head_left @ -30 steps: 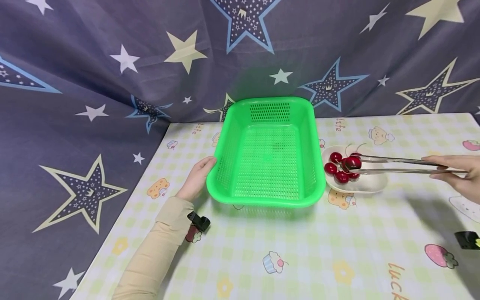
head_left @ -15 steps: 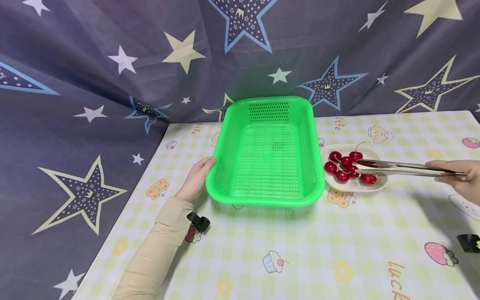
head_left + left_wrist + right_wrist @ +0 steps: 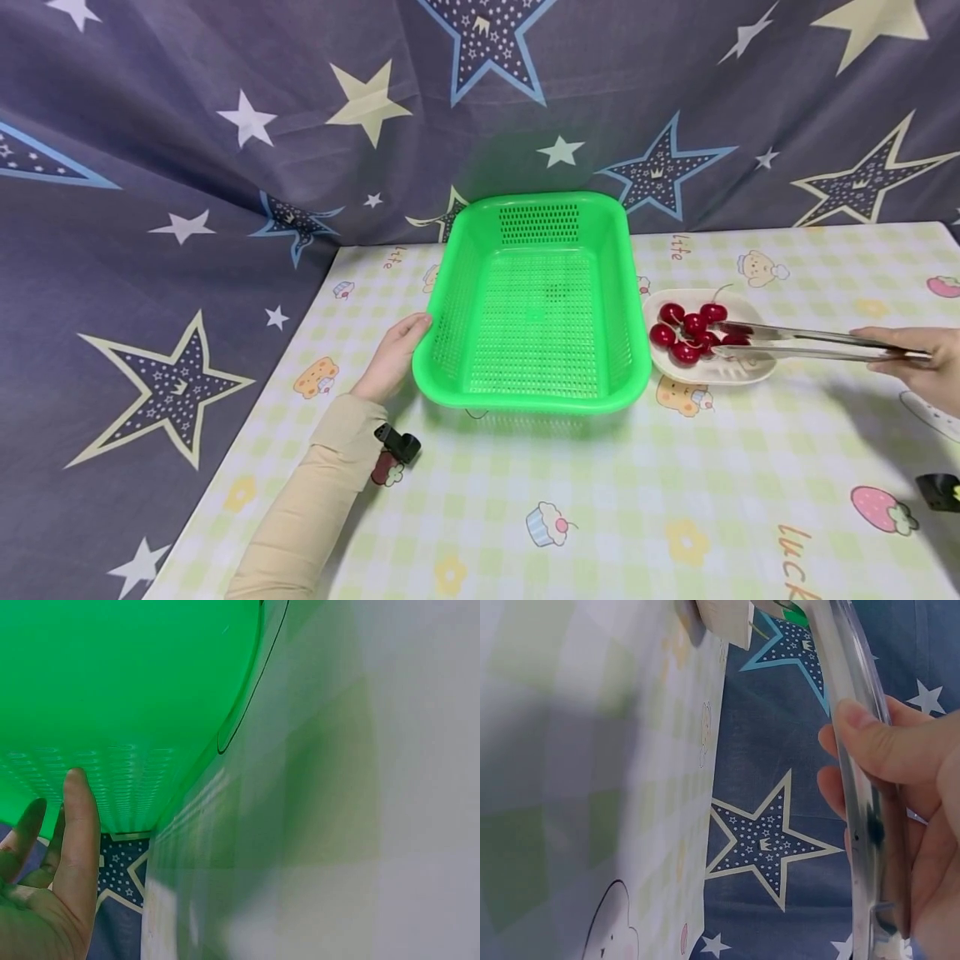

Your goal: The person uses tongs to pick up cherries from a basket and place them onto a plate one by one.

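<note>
My left hand (image 3: 393, 354) rests against the left side of a green plastic basket (image 3: 532, 406), fingertips at its rim. In the left wrist view its fingers are fairly straight and touch the basket's outer wall (image 3: 127, 690). My right hand (image 3: 926, 358) grips metal tongs (image 3: 817, 335), thumb along one arm in the right wrist view. The tongs reach left over a white oval dish (image 3: 750, 375) that holds several red cherries (image 3: 684, 353), some with stems. Their tips lie on either side of a cherry (image 3: 737, 338) at the right of the pile.
The dish stands close beside the basket's right side. A checked cloth (image 3: 600, 492) printed with cartoon figures covers the table. Dark star-patterned fabric (image 3: 300, 142) hangs behind the table and along its left.
The cherry held up in the tongs lies in the dish's right part. The tongs' tips opened from it, drew right and lowered around it. My left hand and the basket stay put.
</note>
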The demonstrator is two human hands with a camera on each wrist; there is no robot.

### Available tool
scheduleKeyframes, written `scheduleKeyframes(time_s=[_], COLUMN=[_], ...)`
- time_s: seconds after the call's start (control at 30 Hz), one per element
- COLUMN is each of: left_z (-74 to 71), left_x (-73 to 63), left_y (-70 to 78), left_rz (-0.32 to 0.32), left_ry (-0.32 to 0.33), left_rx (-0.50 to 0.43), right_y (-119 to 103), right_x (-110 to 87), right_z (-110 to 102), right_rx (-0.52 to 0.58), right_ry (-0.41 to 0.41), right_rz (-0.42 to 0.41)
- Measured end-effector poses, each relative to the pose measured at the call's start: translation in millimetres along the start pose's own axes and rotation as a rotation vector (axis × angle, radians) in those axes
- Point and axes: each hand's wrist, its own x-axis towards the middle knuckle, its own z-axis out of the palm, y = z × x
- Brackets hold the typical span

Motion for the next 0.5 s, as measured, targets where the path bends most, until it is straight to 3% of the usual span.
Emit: scheduleKeyframes(time_s=[0.13, 0.2, 0.4, 0.5], left_z=[-0.4, -0.3, 0.8, 1.8], left_x=[-0.9, -1.0, -1.0, -0.8], left_y=[0.3, 0.2, 0.0, -0.2], left_rz=[0.001, 0.001, -0.008, -0.005], left_ry=[-0.001, -0.003, -0.003, -0.007], left_rx=[0.001, 0.000, 0.000, 0.011], right_y=[50, 64, 85, 89], right_x=[-2.8, -1.2, 2.6, 2.3], right_z=[8, 8, 8, 8], right_rx=[-0.074, -0.052, 0.113, 0.142], right_ry=[0.037, 0.045, 0.048, 0.030], right_rz=[0.011, 0.041, 0.121, 0.157])
